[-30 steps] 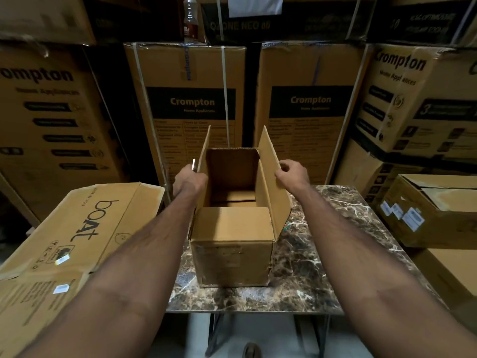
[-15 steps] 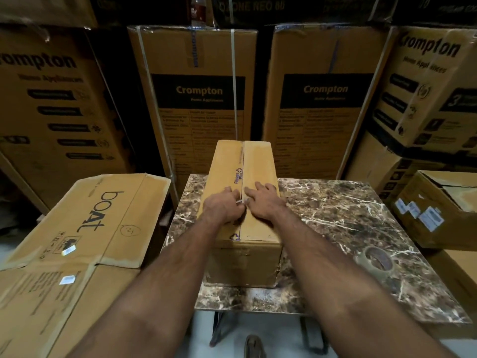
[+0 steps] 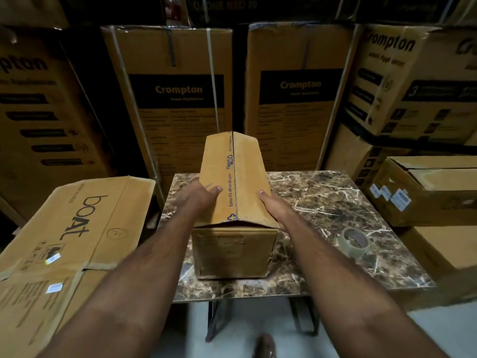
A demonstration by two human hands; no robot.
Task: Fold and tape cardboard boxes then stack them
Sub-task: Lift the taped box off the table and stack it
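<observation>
A small brown cardboard box [image 3: 233, 251] stands on the marble table [image 3: 335, 202]. Its two long top flaps are folded down and meet along a centre seam, bulging up slightly like a ridge. My left hand [image 3: 198, 197] lies flat on the left flap with its fingers spread. On the outer edge of the right flap rests my right hand [image 3: 273, 208], pressing it down. A roll of clear packing tape [image 3: 355, 241] lies on the table to the right of the box, apart from both hands.
Flattened "boat" cartons [image 3: 69, 228] lie at the left beside the table. Tall Crompton cartons [image 3: 178, 99] form a wall behind it. More boxes [image 3: 428, 192] are stacked at the right. A foot [image 3: 264, 346] shows on the floor below.
The open flaps were folded shut over the box. My hands then slid apart from the centre seam to the two sides of the top. The view tilted down, and the tape roll came into view.
</observation>
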